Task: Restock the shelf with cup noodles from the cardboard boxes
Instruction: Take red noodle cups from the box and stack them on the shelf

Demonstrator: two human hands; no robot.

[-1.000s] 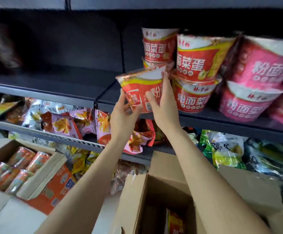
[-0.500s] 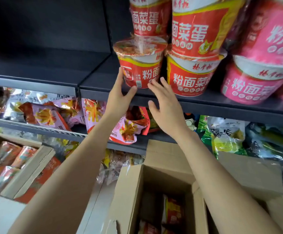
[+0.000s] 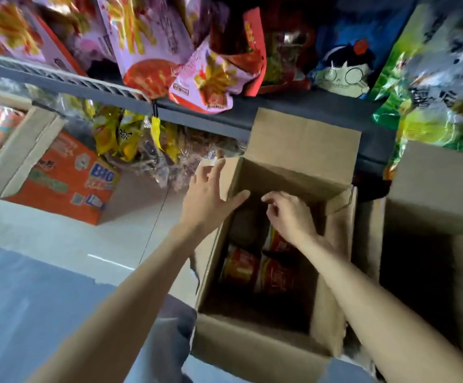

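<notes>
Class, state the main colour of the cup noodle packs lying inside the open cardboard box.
Mainly red with yellow trim, on the cup noodle packs inside the cardboard box, seen in the head view.

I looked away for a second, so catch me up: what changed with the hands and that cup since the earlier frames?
The cup noodle held a second ago was set on the top shelf and let go; it is now out of view. Both hands came down: the left hand rests on the open cardboard box flap, the right hand reaches inside toward the remaining cup noodles, empty. The box stayed put.
</notes>
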